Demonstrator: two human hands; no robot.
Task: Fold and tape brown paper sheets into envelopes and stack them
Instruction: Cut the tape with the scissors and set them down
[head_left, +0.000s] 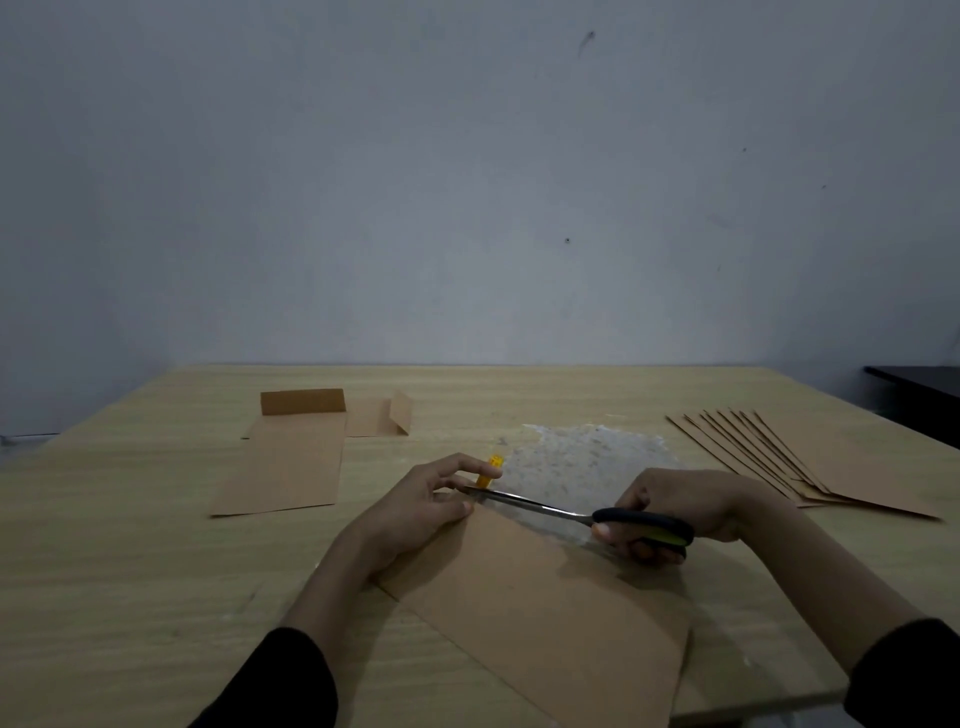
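A folded brown paper sheet (540, 603) lies at an angle on the table in front of me. My left hand (426, 506) rests at its upper left corner and pinches a small yellow tape roll (491, 470) between thumb and fingers. My right hand (680, 512) grips black-handled scissors (582, 514), whose blades run along the sheet's top edge towards the left hand. Whether the blades touch tape cannot be told.
A folded brown envelope with a raised flap (291, 457) lies at the left, a smaller folded piece (382, 418) behind it. Several fanned brown sheets (810, 462) lie at the right. A whitish scuffed patch (587, 457) marks the wooden table (156, 571). Wall behind.
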